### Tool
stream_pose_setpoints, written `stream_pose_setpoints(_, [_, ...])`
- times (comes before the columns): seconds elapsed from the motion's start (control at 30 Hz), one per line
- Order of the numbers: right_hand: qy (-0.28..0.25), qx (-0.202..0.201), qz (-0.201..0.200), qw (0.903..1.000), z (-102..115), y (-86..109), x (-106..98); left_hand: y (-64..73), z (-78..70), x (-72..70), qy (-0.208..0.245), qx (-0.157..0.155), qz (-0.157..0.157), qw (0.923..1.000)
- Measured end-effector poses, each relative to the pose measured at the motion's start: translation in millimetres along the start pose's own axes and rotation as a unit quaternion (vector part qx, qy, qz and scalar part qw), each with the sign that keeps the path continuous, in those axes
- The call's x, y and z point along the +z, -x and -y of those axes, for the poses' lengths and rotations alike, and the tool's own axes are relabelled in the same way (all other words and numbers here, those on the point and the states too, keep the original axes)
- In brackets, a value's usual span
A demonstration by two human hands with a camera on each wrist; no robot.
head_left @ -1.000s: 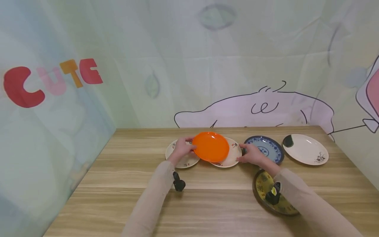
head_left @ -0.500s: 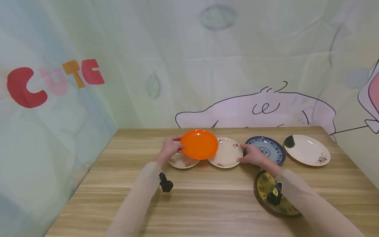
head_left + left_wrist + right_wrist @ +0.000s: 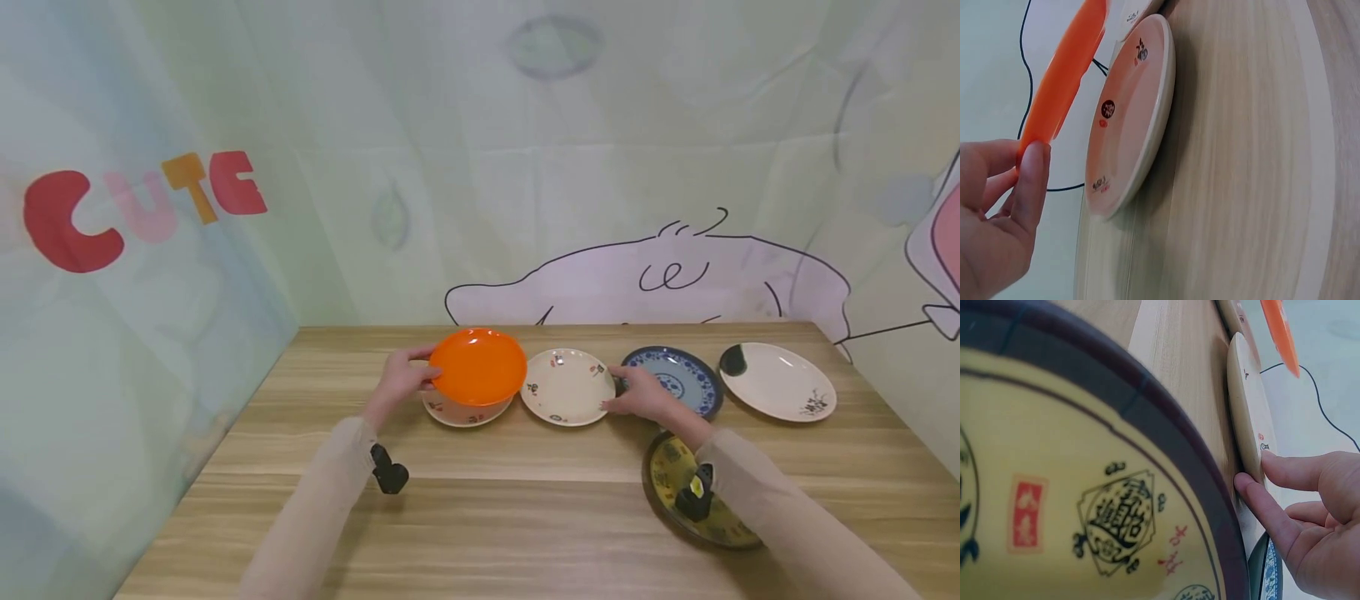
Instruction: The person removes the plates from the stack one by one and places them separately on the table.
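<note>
My left hand [image 3: 400, 383] pinches the rim of a round orange plate [image 3: 478, 367], thumb on one side and fingers on the other. The orange plate is above a cream plate with small printed motifs [image 3: 465, 415] and covers most of it; the left wrist view shows a gap between the orange plate and this cream plate [image 3: 1129, 119]. A second cream plate [image 3: 567, 389] lies just to the right. Its right edge is between the thumb and fingertip of my right hand [image 3: 645, 395], as the right wrist view shows with the plate's rim [image 3: 1247, 406].
Right of my right hand lies a blue floral plate [image 3: 690, 382], partly hidden by it. A white oval plate [image 3: 780, 383] stands at the far right. Below my right forearm is a yellow plate with a dark rim [image 3: 671, 471]. A printed curtain [image 3: 360, 167] hangs behind the wooden table [image 3: 480, 533].
My left hand has carried the orange plate leftward, off the right cream plate and over the left one. My right hand has stayed at the right cream plate's edge.
</note>
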State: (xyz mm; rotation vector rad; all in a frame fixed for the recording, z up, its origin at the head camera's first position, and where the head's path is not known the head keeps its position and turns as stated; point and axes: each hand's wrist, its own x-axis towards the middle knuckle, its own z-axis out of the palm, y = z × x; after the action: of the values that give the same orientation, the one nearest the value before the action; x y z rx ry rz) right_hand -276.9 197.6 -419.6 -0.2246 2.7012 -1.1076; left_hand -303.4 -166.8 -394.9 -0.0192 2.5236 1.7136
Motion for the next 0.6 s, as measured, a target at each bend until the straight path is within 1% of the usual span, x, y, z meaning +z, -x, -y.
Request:
stream_pose_setpoints(0.2, [0.002, 0.001, -0.002, 1.0000, -1, -1.7, 0, 4.4, 5.4, -16.1, -0.003, 0.006, -0.001, 1.0000])
stream_pose_setpoints(0.3, [0.004, 0.005, -0.005, 1.0000, -2, -2.6, 1, 6.1, 7.8, -22.7, -0.005, 0.006, -0.006, 0.9999])
stream_pose_setpoints(0.43, [0.005, 0.009, -0.005, 0.9999, -3, -3.5, 1, 8.2, 11.9, -31.2, -0.001, 0.015, -0.013, 0.9998])
stream_pose_setpoints(0.6, [0.014, 0.009, -0.006, 0.9998, -4, -3.2, 1, 12.5, 16.7, -40.1, 0.002, 0.007, -0.026, 0.9996])
